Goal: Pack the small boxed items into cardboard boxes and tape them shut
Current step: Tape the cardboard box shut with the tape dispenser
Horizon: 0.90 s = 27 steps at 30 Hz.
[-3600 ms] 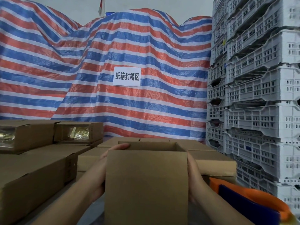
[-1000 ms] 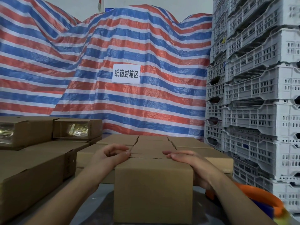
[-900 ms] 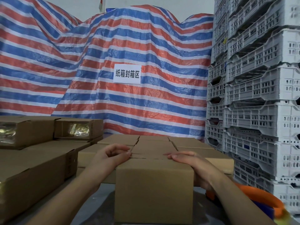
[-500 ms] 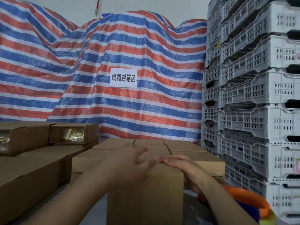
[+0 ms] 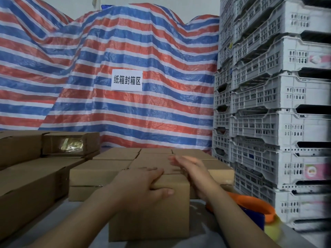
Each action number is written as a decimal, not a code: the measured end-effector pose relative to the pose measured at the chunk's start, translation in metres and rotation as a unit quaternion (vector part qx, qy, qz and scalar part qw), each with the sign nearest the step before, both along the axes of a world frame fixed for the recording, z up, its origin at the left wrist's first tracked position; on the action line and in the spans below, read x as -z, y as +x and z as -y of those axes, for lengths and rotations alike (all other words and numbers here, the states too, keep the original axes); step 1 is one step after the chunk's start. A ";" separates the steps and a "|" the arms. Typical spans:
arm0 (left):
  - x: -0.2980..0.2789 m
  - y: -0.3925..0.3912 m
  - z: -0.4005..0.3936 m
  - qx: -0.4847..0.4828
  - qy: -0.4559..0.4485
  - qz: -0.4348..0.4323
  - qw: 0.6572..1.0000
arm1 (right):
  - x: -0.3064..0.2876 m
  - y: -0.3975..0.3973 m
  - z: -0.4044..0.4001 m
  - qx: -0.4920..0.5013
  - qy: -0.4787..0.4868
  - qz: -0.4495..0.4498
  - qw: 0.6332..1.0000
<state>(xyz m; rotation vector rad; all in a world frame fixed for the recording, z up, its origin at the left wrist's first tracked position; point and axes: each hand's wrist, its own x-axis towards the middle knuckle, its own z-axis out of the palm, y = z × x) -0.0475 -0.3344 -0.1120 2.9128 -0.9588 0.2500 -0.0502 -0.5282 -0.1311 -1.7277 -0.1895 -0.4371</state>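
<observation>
1. Standing on the grey table (image 5: 53, 222), nearest the camera, is the cardboard box (image 5: 152, 212) with its top flaps folded down; every place below is given relative to this box.
2. Left of the box lies a strip of bare tabletop, bounded further left by a long low carton (image 5: 26, 190).
3. Behind the box, closed cartons (image 5: 100, 174) sit edge to edge in rows, the nearest just behind its far edge.
4. Behind and to the left, a windowed carton (image 5: 70, 145) rests on top of other cartons.
5. Right of the box, close to its lower corner, sits an orange and blue tape dispenser (image 5: 254, 210), partly hidden by the right forearm.
6. Further right, stacked white plastic crates (image 5: 279, 122) form a tall wall, leaving only a narrow gap beside the box.
7. Far behind everything hangs a red, white and blue striped tarp (image 5: 125, 42) bearing a white paper sign (image 5: 126, 80).
8. Left hand (image 5: 141, 187) lies over the box's near top edge: its fingers rest flat across the flaps and the thumb (image 5: 165, 192) presses the front face, pinching that edge.
9. Right hand (image 5: 195, 170) is over the box's right top edge with fingers straight and together, blurred; whether it touches the cardboard cannot be told, and it holds nothing.
</observation>
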 end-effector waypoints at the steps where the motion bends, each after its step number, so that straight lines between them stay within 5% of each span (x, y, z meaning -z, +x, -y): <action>1: 0.000 0.000 0.000 -0.003 0.000 0.003 1.000 | -0.005 -0.002 0.000 0.054 -0.043 0.034 0.997; 3: 0.001 0.000 0.000 -0.002 -0.005 0.012 1.000 | -0.016 -0.007 0.006 0.149 -0.198 0.087 0.965; 6: 0.003 0.001 -0.003 0.006 -0.019 0.012 1.000 | -0.020 -0.024 0.028 0.266 -0.438 0.052 0.857; 12: 0.002 -0.006 -0.005 0.002 -0.020 0.020 1.000 | 0.031 -0.075 0.074 0.406 -0.516 -0.044 0.753; 15: 0.001 -0.011 -0.005 0.005 -0.023 0.017 1.000 | 0.058 -0.089 0.086 0.394 -0.529 -0.101 0.744; 27: 0.000 -0.026 -0.016 0.029 -0.035 0.020 0.999 | 0.068 -0.086 0.083 0.437 -0.527 -0.062 0.726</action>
